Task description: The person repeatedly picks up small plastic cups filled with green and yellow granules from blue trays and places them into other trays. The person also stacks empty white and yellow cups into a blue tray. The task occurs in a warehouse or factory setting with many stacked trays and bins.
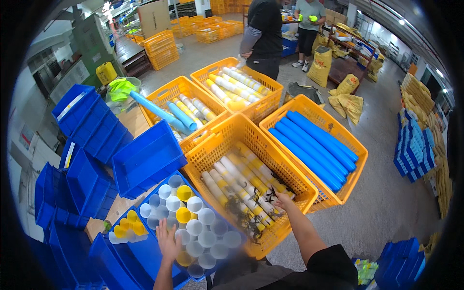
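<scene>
My left hand is spread at the near edge of white and yellow tubes standing on end in a blue plastic bin. Its fingertips touch or nearly touch the closest tubes, and nothing shows in its grasp. My right hand reaches into an orange plastic crate. Below and beside it lie rows of white and yellow tubes, strewn with thin black strips. Whether those fingers grip a strip or a tube is unclear.
Right of this crate stands an orange crate of blue tubes. Two more orange crates hold tubes beyond. An empty blue bin and stacked blue bins are at left. Two people stand ahead.
</scene>
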Available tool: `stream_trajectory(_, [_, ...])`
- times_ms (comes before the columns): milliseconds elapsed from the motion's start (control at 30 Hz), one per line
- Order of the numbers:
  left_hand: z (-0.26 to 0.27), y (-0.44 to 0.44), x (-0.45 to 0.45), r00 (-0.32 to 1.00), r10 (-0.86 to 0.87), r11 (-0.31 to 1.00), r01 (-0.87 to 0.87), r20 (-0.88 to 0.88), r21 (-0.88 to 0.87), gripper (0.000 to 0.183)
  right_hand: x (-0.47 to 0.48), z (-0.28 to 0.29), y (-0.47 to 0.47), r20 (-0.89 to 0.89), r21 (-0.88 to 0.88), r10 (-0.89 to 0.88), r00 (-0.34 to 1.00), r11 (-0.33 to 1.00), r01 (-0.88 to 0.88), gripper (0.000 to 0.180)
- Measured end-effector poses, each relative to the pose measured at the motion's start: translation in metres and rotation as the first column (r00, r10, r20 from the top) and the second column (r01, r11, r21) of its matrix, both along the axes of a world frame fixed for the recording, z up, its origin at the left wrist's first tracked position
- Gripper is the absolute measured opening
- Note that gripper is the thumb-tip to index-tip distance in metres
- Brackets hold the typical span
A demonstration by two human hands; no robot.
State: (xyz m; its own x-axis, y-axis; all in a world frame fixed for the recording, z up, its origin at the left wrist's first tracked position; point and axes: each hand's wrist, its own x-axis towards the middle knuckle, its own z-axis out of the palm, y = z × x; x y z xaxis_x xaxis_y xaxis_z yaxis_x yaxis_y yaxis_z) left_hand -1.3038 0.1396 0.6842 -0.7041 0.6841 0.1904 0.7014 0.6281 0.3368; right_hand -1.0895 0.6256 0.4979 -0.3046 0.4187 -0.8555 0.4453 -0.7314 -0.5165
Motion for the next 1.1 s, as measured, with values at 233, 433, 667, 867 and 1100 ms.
stream_trajectory(233, [0.005, 0.003, -0.003, 0.997, 0.033, 0.998, -0.028, 0.074, -0.06, 0.043, 0.012, -0.071, 0.041, 0.341, 0.183, 0.068, 0.938, 0.973, -0.137, 0.067])
stream_trajectory(433, [0.009, 0.006, -0.003, 0.992, -0.018, 0.997, 0.009, -0.123, -0.079, 0.043, 0.015, -0.145, 0.062, 0.595, 0.26, 0.092, 0.798, 0.918, -0.3, 0.064])
stream_trajectory(667, [0.012, 0.008, -0.001, 1.0, -0.008, 0.997, 0.007, -0.005, -0.076, 0.042, 0.016, -0.196, 0.068, 0.773, 0.271, 0.073, 0.63, 0.86, -0.432, 0.062])
stream_trajectory(867, [0.015, 0.01, 0.002, 1.0, 0.009, 0.995, -0.009, 0.002, -0.096, 0.043, 0.037, -0.241, 0.07, 0.811, 0.27, 0.05, 0.583, 0.853, -0.447, 0.061])
stream_trajectory(1100, [0.008, 0.007, 0.001, 1.0, 0.002, 0.996, -0.004, -0.021, -0.09, 0.043, 0.05, -0.256, 0.08, 0.642, 0.307, -0.239, 0.729, 0.951, 0.042, 0.084])
